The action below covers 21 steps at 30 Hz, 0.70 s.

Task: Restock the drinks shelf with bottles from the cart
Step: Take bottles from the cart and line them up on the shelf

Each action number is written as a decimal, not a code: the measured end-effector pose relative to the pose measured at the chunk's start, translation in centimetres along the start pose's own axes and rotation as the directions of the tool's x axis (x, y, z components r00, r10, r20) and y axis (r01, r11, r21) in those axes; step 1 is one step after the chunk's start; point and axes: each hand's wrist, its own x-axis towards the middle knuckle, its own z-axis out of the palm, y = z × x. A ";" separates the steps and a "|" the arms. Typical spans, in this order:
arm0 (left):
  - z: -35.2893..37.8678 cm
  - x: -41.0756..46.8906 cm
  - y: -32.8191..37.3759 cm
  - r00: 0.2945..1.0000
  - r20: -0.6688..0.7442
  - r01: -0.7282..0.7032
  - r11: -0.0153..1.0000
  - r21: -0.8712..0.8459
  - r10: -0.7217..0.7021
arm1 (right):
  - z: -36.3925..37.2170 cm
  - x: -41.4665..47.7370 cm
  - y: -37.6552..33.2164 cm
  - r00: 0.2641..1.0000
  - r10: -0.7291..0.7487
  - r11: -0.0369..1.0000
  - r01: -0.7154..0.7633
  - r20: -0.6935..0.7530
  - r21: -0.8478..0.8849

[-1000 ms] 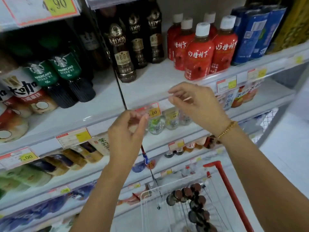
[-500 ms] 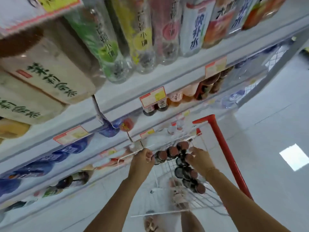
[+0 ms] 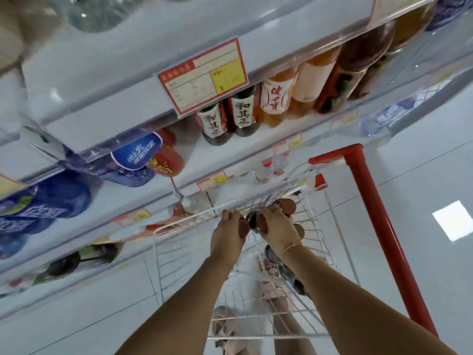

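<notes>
Shop floor [image 3: 422, 162]: pale tiles, with one bright square of light [image 3: 453, 220] on the right and lots of open room there.
Brown-capped bottles [image 3: 288, 206]: dark and packed close at the far end of the cart; their labels are hidden.
Left hand [image 3: 226, 239]: down in the cart, fingers curled round one of the brown-capped bottles.
Right hand [image 3: 277, 230]: just beside the left hand, curled round another bottle top, with a gold chain [image 3: 291, 248] on the wrist.
Cart [image 3: 184, 221]: white wire with a red handle [image 3: 371, 213], close beside the shelves.
Shelves [image 3: 102, 103]: white, with a clear strip along each front edge.
Price tag [image 3: 203, 75]: red and yellow, too blurry to read.
Dark shelf bottles [image 3: 242, 115]: white labels that say 和其正.
Orange bottle [image 3: 277, 97]: red writing on white.
Blue-label bottle [image 3: 135, 152]: white writing, blurry.
</notes>
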 end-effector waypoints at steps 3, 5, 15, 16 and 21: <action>-1.6 -1.9 -0.4 0.999 -0.037 0.023 0.993 -0.113 -0.027 | -1.2 -1.4 -0.4 1.000 0.009 0.996 -0.011 0.016 0.086; -3.3 -3.8 -0.4 0.997 -0.077 0.006 0.985 -0.175 -0.020 | -2.4 -3.3 -0.8 1.000 0.014 0.992 -0.016 0.020 0.129; -20.6 -15.5 5.6 0.942 -0.325 -0.205 0.915 -0.346 0.089 | -16.0 -17.3 -7.8 0.954 -0.049 0.956 0.131 -0.297 0.264; -23.0 -16.7 6.4 0.925 -0.361 -0.245 0.909 -0.338 0.115 | -17.9 -18.8 -8.9 0.935 -0.061 0.948 0.164 -0.348 0.275; -34.9 -24.3 9.9 0.808 -0.536 -0.446 0.849 -0.284 0.245 | -27.9 -27.2 -13.6 0.778 -0.112 0.899 0.344 -0.619 0.271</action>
